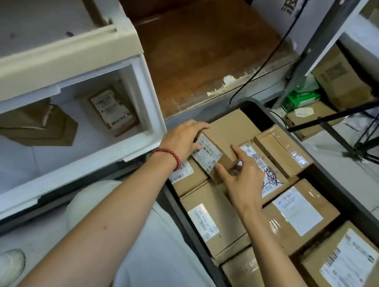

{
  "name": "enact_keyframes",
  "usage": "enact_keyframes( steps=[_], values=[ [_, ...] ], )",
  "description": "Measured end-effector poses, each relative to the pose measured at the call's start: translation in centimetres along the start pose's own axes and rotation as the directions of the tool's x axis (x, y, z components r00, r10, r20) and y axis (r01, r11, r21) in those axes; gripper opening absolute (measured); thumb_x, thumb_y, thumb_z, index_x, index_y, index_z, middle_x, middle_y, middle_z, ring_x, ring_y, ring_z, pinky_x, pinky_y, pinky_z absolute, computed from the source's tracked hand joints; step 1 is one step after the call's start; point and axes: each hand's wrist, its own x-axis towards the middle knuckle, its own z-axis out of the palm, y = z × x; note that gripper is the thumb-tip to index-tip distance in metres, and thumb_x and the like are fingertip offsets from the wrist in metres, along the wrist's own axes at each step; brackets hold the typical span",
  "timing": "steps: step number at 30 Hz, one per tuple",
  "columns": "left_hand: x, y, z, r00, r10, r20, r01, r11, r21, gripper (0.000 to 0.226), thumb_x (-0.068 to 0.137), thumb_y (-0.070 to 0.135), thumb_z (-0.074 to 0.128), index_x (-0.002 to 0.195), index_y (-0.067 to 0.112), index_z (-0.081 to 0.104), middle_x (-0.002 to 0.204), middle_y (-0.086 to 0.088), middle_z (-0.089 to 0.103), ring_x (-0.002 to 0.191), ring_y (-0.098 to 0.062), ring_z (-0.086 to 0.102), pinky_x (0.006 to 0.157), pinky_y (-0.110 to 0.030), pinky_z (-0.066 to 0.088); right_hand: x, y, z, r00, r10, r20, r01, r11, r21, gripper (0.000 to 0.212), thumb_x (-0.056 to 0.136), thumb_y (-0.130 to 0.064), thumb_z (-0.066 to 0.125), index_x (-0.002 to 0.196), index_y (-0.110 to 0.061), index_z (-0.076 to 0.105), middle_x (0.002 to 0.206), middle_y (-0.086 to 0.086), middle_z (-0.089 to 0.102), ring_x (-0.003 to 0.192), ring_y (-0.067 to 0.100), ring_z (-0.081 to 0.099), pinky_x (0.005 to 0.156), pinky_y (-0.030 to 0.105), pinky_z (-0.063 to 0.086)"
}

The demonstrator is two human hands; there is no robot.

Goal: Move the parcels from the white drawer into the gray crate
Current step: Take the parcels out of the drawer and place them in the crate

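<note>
While both hands were settling a parcel [225,137] into the far left corner of the crate [343,183], most of the job looked already done. The left hand [184,140] lay on the parcel's near left edge, fingers curled over the top and thumb against the labelled end, a red bead bracelet [168,156] at the wrist. The right hand [242,179] pressed its near right side, index finger stretched along the top and thumb under the label end. Between them the hands closed on the parcel; whether it already rested on the boxes beneath or was held just clear of them could not be told.

The crate, at the right, was nearly full: labelled boxes [298,213] filled its floor side by side from far to near, and the held parcel sat above that layer, over a smaller box [187,178] by the left wall.

The drawer [64,165], at the left, stood open and mostly bare. Two parcels remained at its far end: a flat brown one [36,127] on the left and a labelled one [114,111] leaning on the back wall at the right.

By my reckoning, what was left was letting go here and then two more trips, with space in the crate getting tight.
</note>
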Motion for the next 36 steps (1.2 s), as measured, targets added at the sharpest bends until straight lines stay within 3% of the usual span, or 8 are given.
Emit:
enact_keyframes(
  steps=[7,13,17,19,23,28,33,36],
  values=[
    [0.5,-1.0,1.3,0.997,0.034,-0.071,-0.036,0.999,-0.026,0.049,0.083,0.006,0.069,0.123,0.024,0.050,0.126,0.000,0.054,0.108,-0.021,0.055,0.089,-0.036,0.047,-1.1,-0.6,2.1,0.996,-0.033,-0.088,0.026,0.997,-0.069,0.048,0.080,-0.020,0.077,0.122,-0.022,0.053,0.102,-0.005,0.044,0.072,0.003,0.052,0.075,0.028,0.048],
    [0.9,-1.9,2.3,0.997,0.010,0.075,-0.021,0.990,0.136,0.051,0.081,0.026,0.074,0.124,0.023,0.048,0.128,-0.002,0.052,0.111,-0.024,0.054,0.089,-0.036,0.046,-0.3,0.5,3.8,0.988,-0.116,-0.102,0.083,0.956,-0.280,0.049,0.078,-0.031,0.076,0.123,-0.026,0.058,0.108,-0.002,0.057,0.105,0.019,0.050,0.100,0.041,0.031],
    [1.0,-1.5,2.3,0.997,0.042,0.062,-0.052,0.985,0.167,0.048,0.081,0.020,0.073,0.122,0.023,0.049,0.126,-0.003,0.050,0.114,-0.024,0.048,0.090,-0.037,0.045,0.2,0.6,4.9,0.976,-0.137,-0.170,0.104,0.976,-0.190,0.045,0.071,-0.027,0.081,0.113,-0.024,0.063,0.095,-0.004,0.060,0.094,0.019,0.056,0.100,0.040,0.036],
    [0.9,-1.1,2.0,0.997,0.079,0.022,-0.081,0.979,0.188,0.051,0.081,0.014,0.072,0.124,0.022,0.047,0.129,-0.002,0.047,0.117,-0.023,0.045,0.093,-0.037,0.044,0.3,0.6,5.6,0.966,-0.128,-0.225,0.096,0.984,-0.150,0.042,0.071,-0.026,0.082,0.109,-0.022,0.063,0.092,-0.005,0.059,0.090,0.016,0.056,0.118,0.041,0.019],
    [0.5,-0.9,1.8,0.988,0.157,-0.005,-0.149,0.948,0.280,0.055,0.080,0.007,0.070,0.127,0.022,0.046,0.134,0.000,0.042,0.121,-0.022,0.041,0.093,-0.036,0.038,-0.4,0.9,6.3,0.968,-0.135,-0.212,0.110,0.986,-0.126,0.042,0.072,-0.031,0.081,0.105,-0.018,0.059,0.102,-0.006,0.062,0.097,0.010,0.055,0.119,0.033,-0.006],
    [0.1,-0.7,2.3,0.994,0.103,-0.033,-0.090,0.957,0.277,0.043,0.081,0.017,0.072,0.117,0.018,0.048,0.126,-0.002,0.045,0.110,-0.021,0.046,0.085,-0.033,0.044,-1.5,2.5,5.5,0.965,-0.222,-0.140,0.148,0.900,-0.410,0.036,0.085,-0.044,0.065,0.112,-0.021,0.060,0.123,-0.004,0.062,0.126,0.025,0.049,0.117,0.051,-0.005],
    [-0.7,-0.7,2.6,0.995,0.016,0.095,-0.041,0.962,0.270,0.040,0.086,0.022,0.066,0.121,0.018,0.046,0.128,-0.006,0.045,0.107,-0.025,0.052,0.085,-0.036,0.043,-1.9,2.0,4.9,0.957,-0.270,-0.105,0.180,0.838,-0.515,0.034,0.082,-0.037,0.072,0.112,-0.026,0.062,0.109,-0.005,0.066,0.110,0.024,0.055,0.115,0.055,0.004],
    [-1.2,-0.9,2.7,0.991,-0.010,0.135,-0.042,0.925,0.378,0.046,0.093,0.034,0.056,0.133,0.019,0.042,0.136,-0.007,0.045,0.118,-0.027,0.049,0.092,-0.039,0.042,-1.3,0.9,5.0,0.970,-0.225,-0.089,0.153,0.854,-0.497,0.030,0.081,-0.036,0.073,0.107,-0.024,0.065,0.109,-0.005,0.067,0.113,0.027,0.053,0.114,0.055,-0.001]
  ],
)
